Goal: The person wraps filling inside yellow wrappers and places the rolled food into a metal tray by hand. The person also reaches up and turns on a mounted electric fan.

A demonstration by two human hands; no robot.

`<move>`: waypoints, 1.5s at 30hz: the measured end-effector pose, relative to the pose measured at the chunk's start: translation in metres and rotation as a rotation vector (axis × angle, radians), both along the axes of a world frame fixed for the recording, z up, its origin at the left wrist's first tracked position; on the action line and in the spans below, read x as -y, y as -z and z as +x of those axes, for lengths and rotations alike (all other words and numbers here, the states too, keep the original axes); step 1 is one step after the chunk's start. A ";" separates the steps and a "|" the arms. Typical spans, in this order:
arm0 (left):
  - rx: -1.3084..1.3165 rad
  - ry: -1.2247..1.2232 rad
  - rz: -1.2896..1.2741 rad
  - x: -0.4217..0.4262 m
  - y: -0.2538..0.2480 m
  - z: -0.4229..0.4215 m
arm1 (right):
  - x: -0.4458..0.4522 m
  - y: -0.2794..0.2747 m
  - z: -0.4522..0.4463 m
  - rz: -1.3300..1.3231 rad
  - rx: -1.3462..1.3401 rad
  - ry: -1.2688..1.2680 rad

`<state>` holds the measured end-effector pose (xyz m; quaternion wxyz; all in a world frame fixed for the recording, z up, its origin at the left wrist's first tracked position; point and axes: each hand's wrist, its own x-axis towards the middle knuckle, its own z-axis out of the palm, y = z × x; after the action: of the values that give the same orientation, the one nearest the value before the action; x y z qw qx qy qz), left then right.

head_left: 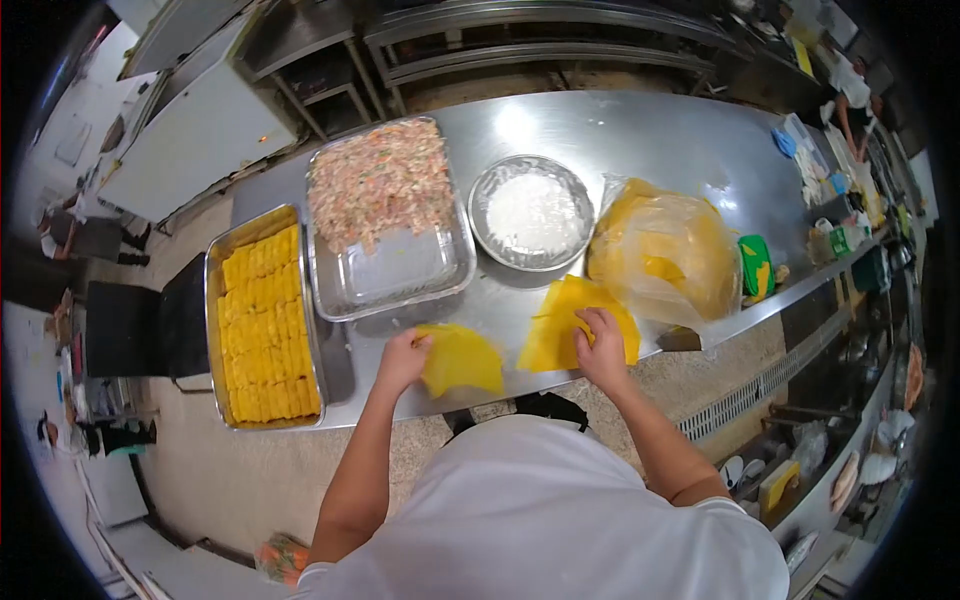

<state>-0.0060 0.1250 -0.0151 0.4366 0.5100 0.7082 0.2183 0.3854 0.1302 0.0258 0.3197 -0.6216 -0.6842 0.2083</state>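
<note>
At the table's front edge my left hand (404, 360) pinches the corner of a thin yellow sheet (463, 362). To its right, my right hand (600, 346) rests its bent fingers on a stack of yellow sheets (556, 322); whether it grips one is unclear. Behind that stack lies a clear plastic bag (665, 250) with more yellow sheets. A round metal bowl (532, 212) holds a white paste. Left of it, a metal tray (392, 282) contains a chopped pinkish filling (380, 180). Yellow rolls (265, 330) lie in rows in a long tray (213, 330) at the far left.
The steel table (620, 130) reaches from left to right. A green packet (756, 268) lies beside the bag. A black chair (140, 325) stands left of the table. Bagged carrots (283, 556) are on the floor. Another person (852, 95) is at the upper right.
</note>
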 end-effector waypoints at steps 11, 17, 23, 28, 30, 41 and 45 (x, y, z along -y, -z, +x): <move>-0.181 -0.139 0.085 0.073 -0.021 -0.054 | 0.024 -0.012 -0.131 -0.013 0.073 -0.443; -0.293 -0.220 0.312 0.096 0.011 -0.054 | 0.044 0.008 -0.152 -0.092 0.268 -0.312; -0.461 0.268 0.553 0.116 -0.024 -0.030 | 0.047 0.025 -0.169 -0.120 0.339 -0.286; -0.412 0.313 0.619 0.128 -0.008 -0.037 | 0.045 0.023 -0.174 -0.160 0.251 -0.242; -0.414 0.312 0.657 0.130 -0.003 -0.039 | 0.043 0.023 -0.173 -0.174 0.283 -0.259; -0.374 0.318 0.599 0.131 -0.008 -0.044 | 0.020 0.023 -0.136 -0.034 0.409 0.004; -0.345 0.301 0.600 0.130 -0.006 -0.044 | -0.008 -0.004 -0.085 0.010 0.352 0.140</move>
<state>-0.0501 -0.0047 -0.0093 0.1692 0.7430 0.5929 0.2603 0.3000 0.1386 0.0298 0.2116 -0.6931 -0.6855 0.0700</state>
